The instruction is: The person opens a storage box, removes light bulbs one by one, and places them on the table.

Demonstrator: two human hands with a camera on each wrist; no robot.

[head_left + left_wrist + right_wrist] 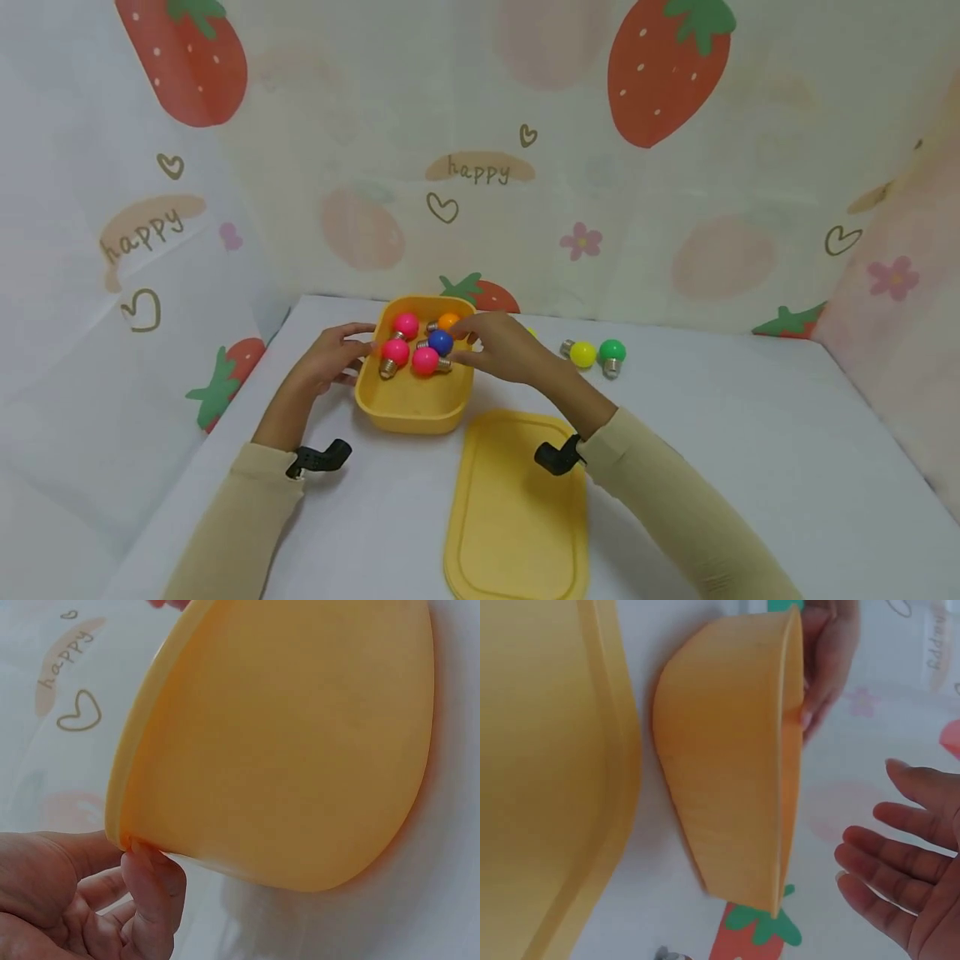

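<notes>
A yellow-orange plastic box [414,406] stands on the table, holding three pink light bulbs, one of which is a pink bulb [425,361], plus a blue bulb [441,342] and an orange bulb [448,322]. At the box's left side, my left hand [330,358] pinches the rim between thumb and fingers, as the left wrist view shows [142,900]. Over the right rim hovers my right hand [501,346]. In the right wrist view, that hand [907,855] has spread, loosely bent fingers with nothing between them, apart from the box wall [727,757].
A flat yellow lid [517,508] lies in front of the box, below my right forearm. Right of the box are a yellow bulb [582,354] and a green bulb [612,352]. Another yellow bulb is mostly hidden behind my right hand. Printed cloth walls surround the white table [720,467].
</notes>
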